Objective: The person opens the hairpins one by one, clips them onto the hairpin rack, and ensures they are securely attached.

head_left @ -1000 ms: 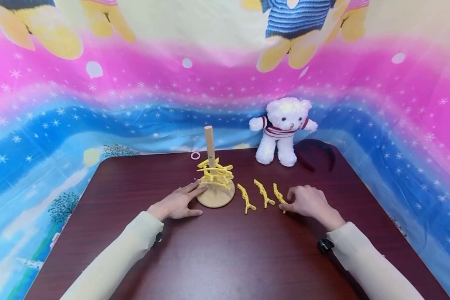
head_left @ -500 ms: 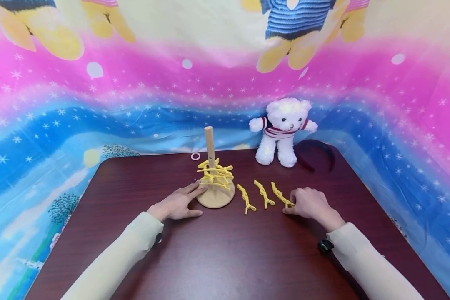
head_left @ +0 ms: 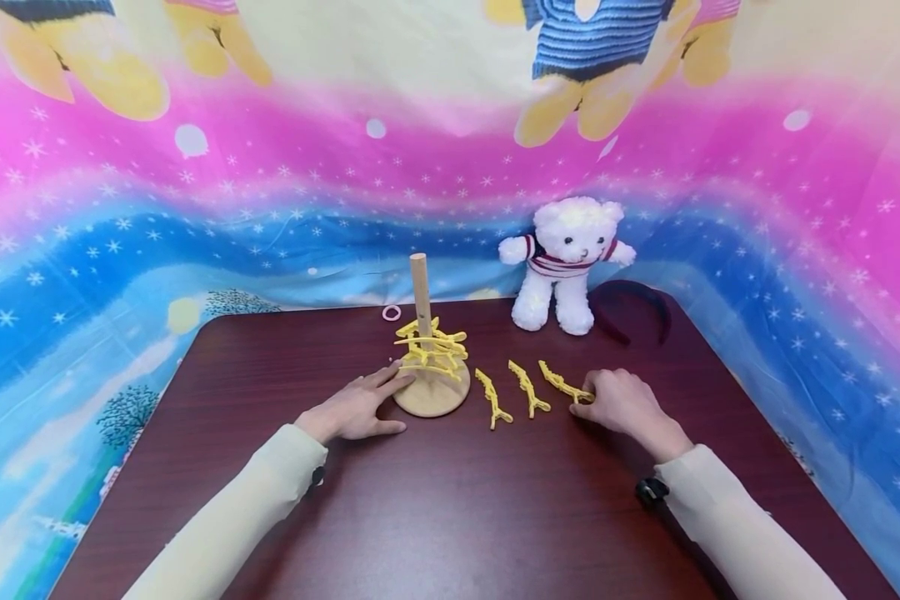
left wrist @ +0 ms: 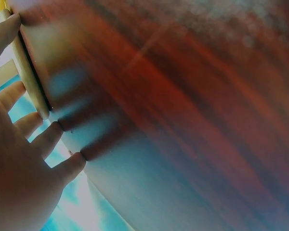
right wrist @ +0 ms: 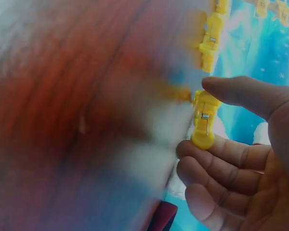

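Observation:
My right hand has the forked end of a yellow alligator hair clip between thumb and fingers, while the clip's long end points away to the upper left. In the right wrist view that hair clip shows its spring between the thumb and the curled fingers. Two more yellow hair clips, a middle one and a left one, lie to its left on the table. My left hand rests with spread fingers at the round base of a wooden stand. Several yellow hair clips surround its post.
A white teddy bear in a striped top stands at the table's back edge. Right of it lies a dark red headband. A small pink ring is behind the post. A printed cloth borders the table.
The rightmost hair clip has swung round on the table, its forked end moving right and slightly away with my right hand. My left hand has kept its place at the base.

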The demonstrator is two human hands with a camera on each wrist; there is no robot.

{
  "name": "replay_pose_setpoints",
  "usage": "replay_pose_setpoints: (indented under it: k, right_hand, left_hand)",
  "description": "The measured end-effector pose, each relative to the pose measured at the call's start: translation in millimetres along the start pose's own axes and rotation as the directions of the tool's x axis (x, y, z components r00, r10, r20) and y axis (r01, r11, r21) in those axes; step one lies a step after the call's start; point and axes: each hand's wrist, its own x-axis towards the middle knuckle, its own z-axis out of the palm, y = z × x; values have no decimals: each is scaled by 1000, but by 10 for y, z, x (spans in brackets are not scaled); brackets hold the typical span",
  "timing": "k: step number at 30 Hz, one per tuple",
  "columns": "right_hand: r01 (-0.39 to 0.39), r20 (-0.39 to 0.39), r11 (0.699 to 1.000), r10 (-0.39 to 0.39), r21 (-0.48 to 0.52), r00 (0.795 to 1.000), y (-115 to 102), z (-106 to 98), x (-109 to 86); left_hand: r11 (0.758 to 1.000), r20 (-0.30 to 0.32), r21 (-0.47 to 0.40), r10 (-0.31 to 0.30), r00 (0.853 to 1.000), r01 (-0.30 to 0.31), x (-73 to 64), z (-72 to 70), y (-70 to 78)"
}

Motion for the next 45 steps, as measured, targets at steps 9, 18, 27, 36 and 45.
replay_pose_setpoints:
  k: [9, 18, 27, 36, 45]
  right_hand:
    - [117, -195, 991, -103, 63, 975, -12, -115, 43]
    - [172, -279, 981, -140, 94, 950, -146, -263, 71]
    - [241, -302, 965, -200, 107, 932, -348, -422, 85]
    - [318, -301, 938, -267, 136, 916, -639, -575, 93]
    - [376, -324, 916, -315, 144, 892, -866, -666, 138]
  left_hand:
    - [1000, 4, -3, -2, 1000, 2, -9, 6, -4]
    - [1000, 1, -2, 0, 1000, 0, -18, -1, 7]
    - [1000, -1, 0, 1, 1000, -1, -16, -4, 14]
    - [1000, -23, 4, 22, 999, -22, -8, 4, -5]
    - [1000, -24, -1, 16, 1000, -16, -7, 3, -5]
